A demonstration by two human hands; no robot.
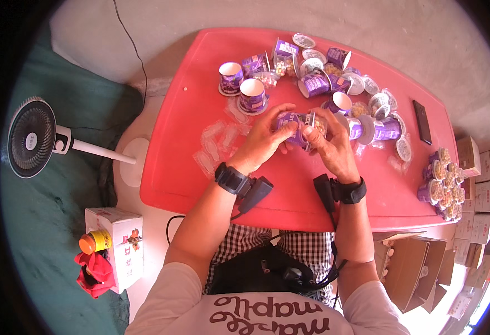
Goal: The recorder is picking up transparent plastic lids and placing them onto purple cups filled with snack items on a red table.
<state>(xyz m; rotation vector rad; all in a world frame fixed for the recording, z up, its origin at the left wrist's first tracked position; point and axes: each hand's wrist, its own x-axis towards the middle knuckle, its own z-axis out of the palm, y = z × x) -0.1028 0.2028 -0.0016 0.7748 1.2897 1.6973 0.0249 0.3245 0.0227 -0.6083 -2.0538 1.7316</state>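
Note:
A purple printed paper cup (298,139) lies sideways between my two hands above the red table. My left hand (261,144) grips its left end, thumb across the printed side. My right hand (334,147) holds the other end, where a transparent plastic tub (320,124) with small pale pieces of food shows. How far the tub sits inside the cup is hidden by my fingers. Just beyond my left hand, an upright empty purple cup (252,93) stands on a round lid. Sealed transparent sachets (215,144) lie scattered left of my hands.
Purple cups (314,85), filled tubs (359,109) and round lids (370,85) crowd the red table's (174,167) far side. A dark phone (421,122) lies right; filled cups (436,190) are stacked at the right edge. A fan (31,140) stands left, an open carton (408,266) lower right.

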